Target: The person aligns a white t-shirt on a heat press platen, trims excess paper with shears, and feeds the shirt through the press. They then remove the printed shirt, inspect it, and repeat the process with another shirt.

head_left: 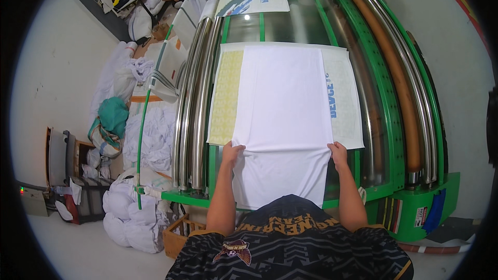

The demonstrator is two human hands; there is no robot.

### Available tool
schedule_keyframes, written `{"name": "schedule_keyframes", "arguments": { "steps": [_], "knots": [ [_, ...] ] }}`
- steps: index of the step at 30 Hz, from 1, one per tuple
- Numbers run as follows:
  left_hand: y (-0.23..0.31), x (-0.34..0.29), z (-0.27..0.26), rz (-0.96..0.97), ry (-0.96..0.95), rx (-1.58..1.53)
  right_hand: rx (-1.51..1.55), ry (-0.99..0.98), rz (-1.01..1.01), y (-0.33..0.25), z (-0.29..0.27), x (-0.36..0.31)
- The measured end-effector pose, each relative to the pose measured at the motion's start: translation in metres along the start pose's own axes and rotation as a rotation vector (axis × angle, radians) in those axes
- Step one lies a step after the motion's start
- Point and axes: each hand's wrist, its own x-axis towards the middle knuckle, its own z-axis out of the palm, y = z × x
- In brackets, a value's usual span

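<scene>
White rectangular smooth-fabric panel [285,93] lies flat atop pale rectangular paper-like sheet w/ blue print [345,106]; long axis fore-aft. L hand [232,151]: fingers closed, pinching L edge. R hand [338,154]: ditto, R edge. Hands approx. equidistant from midline; crease btwn them. Most fabric fwd of fingers, slack remainder behind.

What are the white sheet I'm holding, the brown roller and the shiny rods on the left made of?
White sheet: soft matte fabric, judging by its folds. Brown roller: perhaps wood or cardboard, satin, evenly brown. Shiny rods: probably polished metal, with bright reflections.
</scene>
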Motion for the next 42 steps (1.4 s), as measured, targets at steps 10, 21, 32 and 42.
{"name": "schedule_keyframes", "arguments": {
  "steps": [10,21,32,42],
  "knots": [
    [-0.01,0.001,-0.001,0.012,0.005,-0.057,0.002,0.005,-0.005,-0.003,0.001,-0.007],
    [-0.02,0.012,-0.009,0.112,-0.016,-0.015,-0.043,0.082,-0.054,-0.004,0.012,-0.008],
    [-0.014,-0.035,-0.048,0.01,-0.167,0.438,-0.446,0.018,-0.03,0.007,-0.016,-0.045],
    [-0.003,-0.075,-0.059,-0.019,-0.276,0.408,-0.334,-0.129,0.158,0.0,-0.024,-0.094]
  ]
}}
